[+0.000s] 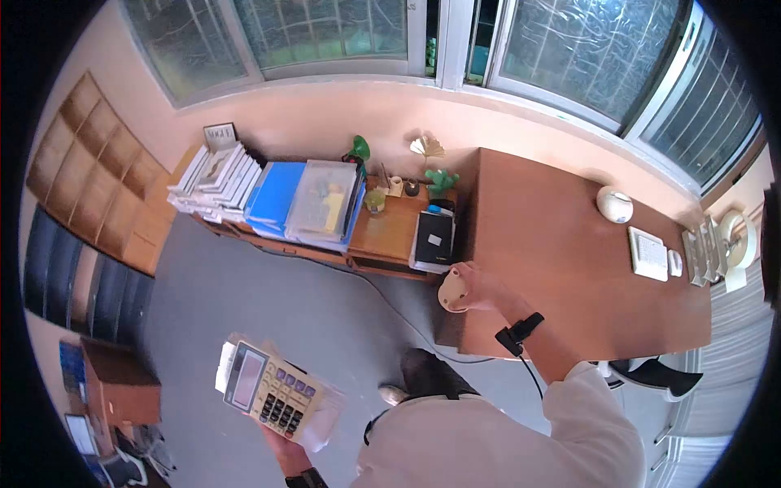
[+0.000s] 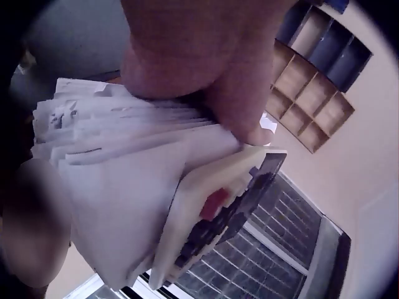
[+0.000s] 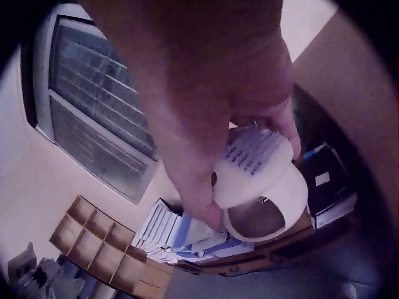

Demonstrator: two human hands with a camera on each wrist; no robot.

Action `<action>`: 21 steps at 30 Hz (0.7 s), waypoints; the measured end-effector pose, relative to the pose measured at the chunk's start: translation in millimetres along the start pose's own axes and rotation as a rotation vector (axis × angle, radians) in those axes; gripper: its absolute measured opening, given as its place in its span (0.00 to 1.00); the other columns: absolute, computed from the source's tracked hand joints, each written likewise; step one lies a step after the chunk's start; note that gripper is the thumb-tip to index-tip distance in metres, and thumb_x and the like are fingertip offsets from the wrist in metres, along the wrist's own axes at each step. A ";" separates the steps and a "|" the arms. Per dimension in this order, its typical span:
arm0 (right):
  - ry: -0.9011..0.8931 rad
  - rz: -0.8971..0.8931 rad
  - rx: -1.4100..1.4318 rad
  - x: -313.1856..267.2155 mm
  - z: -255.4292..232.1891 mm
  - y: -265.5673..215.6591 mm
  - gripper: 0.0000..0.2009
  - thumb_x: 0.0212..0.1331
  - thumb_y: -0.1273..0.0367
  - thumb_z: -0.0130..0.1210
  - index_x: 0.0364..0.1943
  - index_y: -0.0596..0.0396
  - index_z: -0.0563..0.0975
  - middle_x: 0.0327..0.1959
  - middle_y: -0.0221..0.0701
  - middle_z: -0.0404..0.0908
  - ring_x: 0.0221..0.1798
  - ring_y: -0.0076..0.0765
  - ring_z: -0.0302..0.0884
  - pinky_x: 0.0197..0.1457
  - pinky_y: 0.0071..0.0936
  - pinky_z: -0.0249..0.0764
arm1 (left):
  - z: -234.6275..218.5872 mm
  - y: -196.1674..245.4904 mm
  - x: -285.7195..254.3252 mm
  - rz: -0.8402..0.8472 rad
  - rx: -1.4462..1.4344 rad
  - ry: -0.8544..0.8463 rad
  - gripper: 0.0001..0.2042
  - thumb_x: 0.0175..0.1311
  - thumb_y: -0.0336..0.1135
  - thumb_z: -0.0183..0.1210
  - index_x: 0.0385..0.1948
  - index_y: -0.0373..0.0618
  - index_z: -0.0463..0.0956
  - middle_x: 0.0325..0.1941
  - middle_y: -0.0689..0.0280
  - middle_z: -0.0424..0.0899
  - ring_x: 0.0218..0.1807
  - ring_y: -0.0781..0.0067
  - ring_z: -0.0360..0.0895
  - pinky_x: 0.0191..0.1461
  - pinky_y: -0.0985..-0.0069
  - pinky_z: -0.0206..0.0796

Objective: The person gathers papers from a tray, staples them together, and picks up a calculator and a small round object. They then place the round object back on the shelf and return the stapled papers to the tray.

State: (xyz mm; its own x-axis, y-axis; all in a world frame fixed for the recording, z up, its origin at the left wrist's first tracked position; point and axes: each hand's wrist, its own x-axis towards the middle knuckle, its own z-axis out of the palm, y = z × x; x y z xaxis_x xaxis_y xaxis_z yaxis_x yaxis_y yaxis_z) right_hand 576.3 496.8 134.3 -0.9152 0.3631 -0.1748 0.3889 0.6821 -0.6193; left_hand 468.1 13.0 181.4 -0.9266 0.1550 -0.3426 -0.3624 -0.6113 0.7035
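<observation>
My left hand (image 1: 282,447) holds a thick sheaf of white papers (image 2: 124,193) with a beige calculator (image 1: 281,400) lying on it. The calculator's display and dark keys face up in the head view. In the left wrist view, my thumb and fingers grip the sheaf and the calculator's edge together. My right hand (image 1: 482,291) grips a cream-coloured rounded object (image 3: 290,199) beside the brown desk's near left corner. It has a printed label (image 3: 252,152) and a ring-like part around a wide opening; its exact kind I cannot tell.
The brown desk (image 1: 561,260) carries a white ball-shaped object (image 1: 614,204), a white keypad-like device (image 1: 647,254) and an upright rack (image 1: 705,254). Along the wall, a low cabinet (image 1: 382,232) bears books (image 1: 215,180), blue folders (image 1: 275,195) and a black notebook (image 1: 434,237). A cable (image 1: 382,297) crosses the floor.
</observation>
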 end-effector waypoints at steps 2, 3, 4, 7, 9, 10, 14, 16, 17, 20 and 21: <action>0.144 -0.032 0.034 43.4 19.6 -0.3 0.41 0.33 0.56 0.69 0.58 0.55 0.67 0.54 0.43 0.71 0.60 0.50 0.68 0.63 0.38 0.67 | 2.8 10.0 52.8 -0.024 0.049 0.013 0.35 0.65 0.66 0.42 0.60 0.44 0.65 0.56 0.60 0.75 0.52 0.61 0.76 0.53 0.62 0.75; 0.134 -0.023 0.039 68.7 31.2 4.2 0.41 0.33 0.56 0.69 0.58 0.55 0.67 0.54 0.43 0.71 0.60 0.50 0.68 0.63 0.38 0.67 | 15.6 12.8 72.1 -0.032 0.057 0.022 0.35 0.65 0.66 0.42 0.60 0.44 0.65 0.56 0.60 0.75 0.52 0.61 0.76 0.53 0.62 0.75; 0.155 0.005 0.057 97.2 43.1 9.0 0.42 0.34 0.57 0.70 0.59 0.55 0.66 0.54 0.43 0.71 0.60 0.50 0.68 0.63 0.38 0.67 | 30.1 14.3 92.0 -0.074 0.050 0.032 0.34 0.65 0.65 0.42 0.60 0.44 0.65 0.57 0.60 0.75 0.51 0.60 0.77 0.51 0.61 0.75; 0.119 0.072 0.135 173.7 53.8 8.5 0.42 0.34 0.58 0.70 0.60 0.53 0.65 0.53 0.44 0.71 0.60 0.50 0.67 0.62 0.39 0.67 | 31.0 22.4 154.2 -0.132 0.087 0.008 0.31 0.67 0.61 0.43 0.61 0.44 0.64 0.59 0.60 0.73 0.54 0.59 0.76 0.55 0.60 0.73; 0.144 0.180 0.071 221.3 71.3 4.5 0.42 0.32 0.58 0.71 0.59 0.53 0.65 0.52 0.44 0.70 0.59 0.52 0.66 0.61 0.40 0.67 | 53.5 36.0 167.9 -0.151 0.182 0.042 0.31 0.68 0.61 0.42 0.61 0.44 0.64 0.59 0.60 0.73 0.55 0.59 0.75 0.55 0.60 0.73; 0.180 0.186 0.047 247.9 87.8 14.8 0.42 0.31 0.59 0.71 0.58 0.53 0.66 0.52 0.45 0.70 0.57 0.54 0.66 0.61 0.41 0.67 | 46.8 43.0 175.8 -0.153 0.217 0.028 0.31 0.68 0.60 0.42 0.61 0.44 0.64 0.59 0.60 0.73 0.55 0.59 0.75 0.56 0.60 0.72; 0.262 0.287 0.021 326.2 125.9 41.7 0.42 0.32 0.62 0.71 0.58 0.55 0.64 0.52 0.45 0.68 0.58 0.54 0.65 0.62 0.42 0.65 | 32.7 85.5 205.2 -0.232 0.356 0.026 0.30 0.68 0.59 0.42 0.61 0.44 0.63 0.60 0.59 0.73 0.57 0.59 0.74 0.57 0.60 0.71; 0.286 0.356 0.025 361.9 141.4 54.3 0.42 0.32 0.62 0.71 0.59 0.55 0.63 0.53 0.45 0.68 0.58 0.54 0.65 0.62 0.42 0.64 | 75.6 73.9 261.3 -0.276 0.377 0.041 0.29 0.69 0.58 0.42 0.62 0.45 0.63 0.60 0.59 0.73 0.57 0.59 0.73 0.58 0.60 0.71; 0.320 0.401 0.033 372.7 146.5 56.4 0.43 0.33 0.62 0.71 0.59 0.55 0.62 0.53 0.45 0.68 0.58 0.54 0.64 0.62 0.42 0.64 | 81.0 71.1 272.8 -0.295 0.386 0.055 0.29 0.69 0.58 0.42 0.62 0.45 0.63 0.60 0.59 0.72 0.58 0.59 0.73 0.58 0.60 0.70; 0.277 0.503 -0.084 400.2 161.8 66.1 0.43 0.34 0.62 0.70 0.60 0.54 0.62 0.54 0.44 0.67 0.59 0.54 0.63 0.62 0.43 0.64 | 87.6 74.9 301.8 -0.337 0.434 0.085 0.29 0.69 0.57 0.42 0.62 0.45 0.62 0.61 0.59 0.72 0.59 0.59 0.72 0.59 0.59 0.69; 0.258 0.519 -0.071 409.2 163.3 66.5 0.43 0.34 0.62 0.70 0.60 0.54 0.62 0.54 0.44 0.67 0.59 0.54 0.63 0.62 0.43 0.64 | 88.9 79.2 309.1 -0.350 0.460 0.096 0.29 0.69 0.57 0.42 0.62 0.45 0.62 0.61 0.59 0.72 0.59 0.59 0.72 0.60 0.59 0.69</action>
State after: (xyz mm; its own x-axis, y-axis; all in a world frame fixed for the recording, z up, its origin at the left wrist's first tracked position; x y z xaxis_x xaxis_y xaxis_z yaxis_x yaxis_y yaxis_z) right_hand 210.4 587.1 -103.4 -0.5513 0.7977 -0.2443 0.7937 0.4113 -0.4482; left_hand 144.1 81.5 186.5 -0.7385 0.2024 -0.6432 -0.6715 -0.1335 0.7289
